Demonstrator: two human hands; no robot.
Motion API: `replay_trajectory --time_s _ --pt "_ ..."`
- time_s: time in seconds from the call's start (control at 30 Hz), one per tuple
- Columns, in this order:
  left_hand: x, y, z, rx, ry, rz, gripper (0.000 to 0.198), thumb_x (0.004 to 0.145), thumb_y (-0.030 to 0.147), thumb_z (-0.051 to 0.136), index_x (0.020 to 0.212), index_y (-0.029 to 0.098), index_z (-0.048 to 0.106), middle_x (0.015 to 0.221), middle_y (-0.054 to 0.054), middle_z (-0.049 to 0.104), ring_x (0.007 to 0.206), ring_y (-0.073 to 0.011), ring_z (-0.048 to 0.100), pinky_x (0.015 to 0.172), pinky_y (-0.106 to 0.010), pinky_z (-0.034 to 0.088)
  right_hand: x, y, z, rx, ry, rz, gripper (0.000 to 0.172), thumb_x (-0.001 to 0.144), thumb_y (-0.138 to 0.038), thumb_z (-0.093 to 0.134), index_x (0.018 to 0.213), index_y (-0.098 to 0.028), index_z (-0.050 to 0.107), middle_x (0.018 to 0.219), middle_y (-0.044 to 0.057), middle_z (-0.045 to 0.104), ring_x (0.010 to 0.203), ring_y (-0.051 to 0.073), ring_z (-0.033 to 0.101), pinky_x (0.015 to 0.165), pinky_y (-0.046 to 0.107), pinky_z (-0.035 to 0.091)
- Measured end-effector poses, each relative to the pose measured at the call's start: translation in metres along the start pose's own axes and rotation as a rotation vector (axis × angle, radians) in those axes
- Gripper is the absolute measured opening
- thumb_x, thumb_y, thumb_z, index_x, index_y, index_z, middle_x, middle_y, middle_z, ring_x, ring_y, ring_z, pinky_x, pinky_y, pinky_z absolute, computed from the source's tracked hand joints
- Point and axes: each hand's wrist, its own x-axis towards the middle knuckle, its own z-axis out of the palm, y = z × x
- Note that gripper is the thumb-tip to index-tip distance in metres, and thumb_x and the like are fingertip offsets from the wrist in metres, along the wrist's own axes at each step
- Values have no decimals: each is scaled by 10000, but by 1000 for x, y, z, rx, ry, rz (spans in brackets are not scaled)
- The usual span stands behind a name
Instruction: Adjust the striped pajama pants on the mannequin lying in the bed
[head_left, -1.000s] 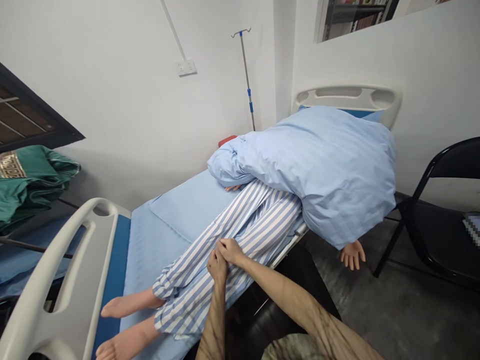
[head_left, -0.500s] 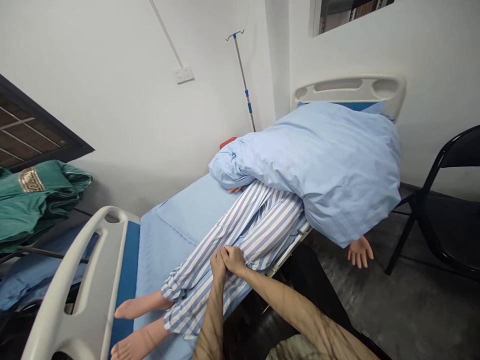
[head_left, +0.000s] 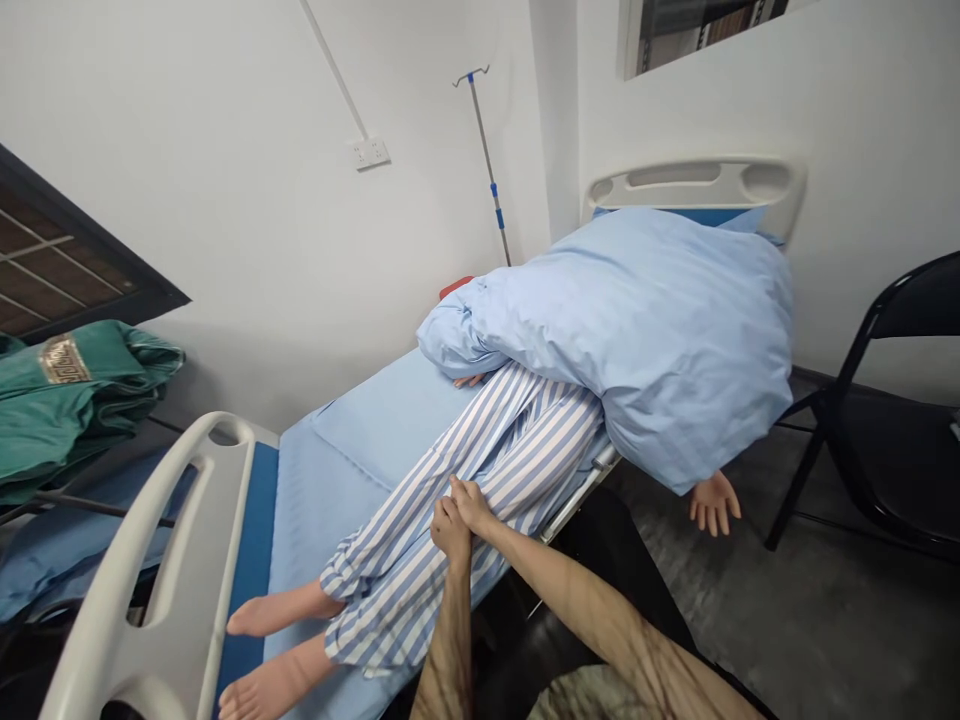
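Observation:
A lying figure in blue-and-white striped trousers [head_left: 532,445] stretches across the bed, its bare feet [head_left: 274,685] near the footboard. My left hand [head_left: 452,528] and my right hand [head_left: 471,505] rest side by side on the nearer trouser leg, touching each other. Both have curled fingers; whatever lies beneath them is hidden. A light blue quilt [head_left: 645,320] covers the figure's upper body. One of the figure's hands [head_left: 715,503] sticks out below the quilt at the bed's right side, palm showing.
The bed has a pale footboard [head_left: 169,550] at left and a headboard [head_left: 694,180] at the back. Behind it stands a drip pole [head_left: 486,150]. A black folding chair [head_left: 847,400] is at right, and green folded cloth [head_left: 82,410] lies at far left.
Both my hands have shifted slightly to the right on the striped leg, and my right hand has also risen a little in the view. They stay together with fingers curled.

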Motion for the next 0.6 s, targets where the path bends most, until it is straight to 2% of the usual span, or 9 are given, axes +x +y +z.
replay_trajectory --time_s 0.13,0.37,0.47,0.6 --pt "-6 1 0 -24 -1 -23 301 902 292 360 615 222 414 631 -47 554 589 -175 487 583 -285 257 5 -5 -17 22 -91 -58 456 923 -400 370 517 -197 330 479 -24 362 509 105 366 511 254 270" --pt "-8 1 -1 -49 -25 -33 327 889 268 380 569 207 392 614 -44 552 622 -171 472 605 -287 212 31 -47 -56 -36 -113 -292 514 945 -483 299 529 -186 359 510 -40 327 532 89 343 533 227 246" --pt "-9 0 0 -61 -30 -31 324 891 274 369 575 206 396 584 -26 510 609 -159 450 616 -285 219 33 -39 -57 -106 -100 -269 530 962 -467 273 537 -181 409 513 -37 349 533 90 354 542 222 249" --pt "-8 -2 3 -65 -35 -48 313 885 290 380 589 201 428 600 -18 527 611 -147 437 610 -270 230 22 -6 -44 -335 -63 -166 485 961 -414 351 582 -173 533 535 -7 481 556 104 402 558 238 230"
